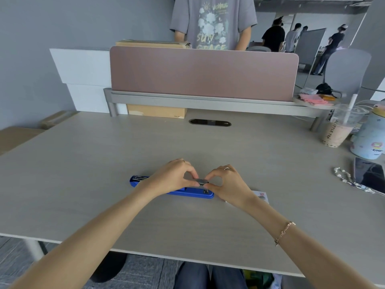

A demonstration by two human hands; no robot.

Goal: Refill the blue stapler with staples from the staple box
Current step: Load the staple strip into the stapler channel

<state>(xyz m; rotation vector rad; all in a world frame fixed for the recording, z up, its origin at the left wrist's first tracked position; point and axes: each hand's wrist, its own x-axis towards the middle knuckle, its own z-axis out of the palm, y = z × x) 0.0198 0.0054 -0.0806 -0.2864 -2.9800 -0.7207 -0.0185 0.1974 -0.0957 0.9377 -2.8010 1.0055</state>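
Note:
The blue stapler [187, 193] lies lengthwise on the desk, opened flat, its metal end showing at the left. Just above it, my left hand [173, 177] and my right hand [226, 182] pinch a short grey strip of staples [201, 180] between thumbs and forefingers, one hand at each end. The strip hovers over the right half of the stapler. The white staple box [261, 196] with red marks lies on the desk behind my right wrist, mostly hidden.
A pink divider [204, 74] runs across the back of the desk, with a person standing behind it. At the right stand a drink cup with a straw [338, 130] and a bottle [368, 136]; a phone [369, 176] with a bead strap lies near the edge.

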